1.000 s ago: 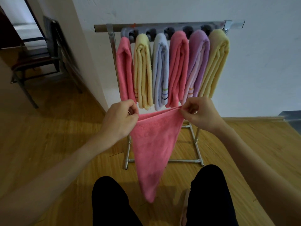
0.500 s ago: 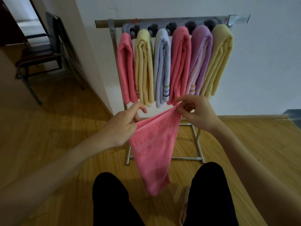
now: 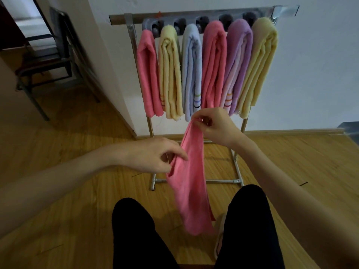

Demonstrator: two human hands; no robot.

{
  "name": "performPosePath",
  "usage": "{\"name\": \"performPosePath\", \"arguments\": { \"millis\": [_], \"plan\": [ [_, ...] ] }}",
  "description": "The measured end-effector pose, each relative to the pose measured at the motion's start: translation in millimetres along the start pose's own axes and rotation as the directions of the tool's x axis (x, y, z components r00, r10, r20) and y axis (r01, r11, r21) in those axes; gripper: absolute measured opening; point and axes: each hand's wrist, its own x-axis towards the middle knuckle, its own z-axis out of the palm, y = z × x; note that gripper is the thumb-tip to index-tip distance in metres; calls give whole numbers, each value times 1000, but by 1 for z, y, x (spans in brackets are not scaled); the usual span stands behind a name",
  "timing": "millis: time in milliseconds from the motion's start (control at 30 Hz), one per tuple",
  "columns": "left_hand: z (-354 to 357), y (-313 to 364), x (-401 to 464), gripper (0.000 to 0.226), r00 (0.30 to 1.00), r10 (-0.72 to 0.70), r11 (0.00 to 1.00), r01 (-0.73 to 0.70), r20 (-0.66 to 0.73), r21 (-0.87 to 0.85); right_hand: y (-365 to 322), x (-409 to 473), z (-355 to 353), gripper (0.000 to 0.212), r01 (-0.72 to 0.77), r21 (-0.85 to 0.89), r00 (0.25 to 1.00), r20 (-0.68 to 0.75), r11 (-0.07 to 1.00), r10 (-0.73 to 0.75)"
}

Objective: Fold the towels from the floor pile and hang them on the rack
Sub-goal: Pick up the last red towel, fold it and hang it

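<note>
A pink towel (image 3: 191,183) hangs lengthwise in front of me, folded into a narrow strip that ends between my knees. My right hand (image 3: 215,125) pinches its top end, just below the hung towels. My left hand (image 3: 155,156) pinches the strip's left edge lower down. Behind stands the metal rack (image 3: 194,15) with several folded towels over its bar: pink (image 3: 148,74), yellow (image 3: 171,74), pale blue (image 3: 192,70), pink (image 3: 213,63), purple (image 3: 237,63), yellow (image 3: 258,65). No floor pile is in view.
The rack's legs (image 3: 238,171) stand on a wooden floor against a white wall. A dark metal chair (image 3: 44,61) sits at the left by a doorway. My black-trousered legs (image 3: 139,235) fill the bottom of the view.
The towel's top edge went from stretched level between both hands to hanging from my right hand, which rose. My left hand let go of its corner, dropped and took the strip's side.
</note>
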Motion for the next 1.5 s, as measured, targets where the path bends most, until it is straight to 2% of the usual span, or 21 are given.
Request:
{"name": "performPosePath", "arguments": {
  "millis": [100, 233, 300, 367, 433, 533, 667, 867, 1267, 1500],
  "plan": [
    [-6, -2, 3, 47, 998, 49, 991, -54, 39, 126, 0, -2, 2, 22, 13, -3, 1000, 9, 1000, -13],
    [-1, -5, 7, 29, 983, 144, 931, -94, -116, 353, 3, -5, -3, 23, -9, 20, 1000, -4, 1000, 9],
    [5, -8, 7, 19, 942, 256, 854, -115, -218, 507, 6, -6, -6, 21, -36, 28, 999, -17, 999, 36],
    [8, -12, 10, 17, 871, 388, 775, -132, -302, 618, 8, -8, -9, 20, -49, 32, 998, -23, 998, 50],
    [8, -16, 17, 13, 832, 477, 728, -194, -283, 658, 9, -9, -12, 19, -53, 33, 998, -34, 998, 54],
    [6, -25, 25, 7, 820, 535, 666, -262, -203, 699, 11, -8, -14, 17, -85, 78, 993, -70, 993, 90],
    [3, -31, 30, 24, 825, 459, 730, -139, -329, 669, 13, -8, -14, 15, -118, 159, 989, -67, 980, 130],
    [6, -31, 48, 30, 779, 378, 794, 4, -500, 607, 6, -6, -10, 14, -111, 232, 993, -14, 966, 117],
    [16, -30, 57, 45, 697, 266, 879, 107, -665, 464, 0, -6, -14, 14, -127, 459, 992, 55, 879, 115],
    [18, -28, 57, 39, 643, 253, 903, 112, -723, 416, 0, -10, -18, 17, -191, 583, 982, 124, 790, 146]
  ]
}}
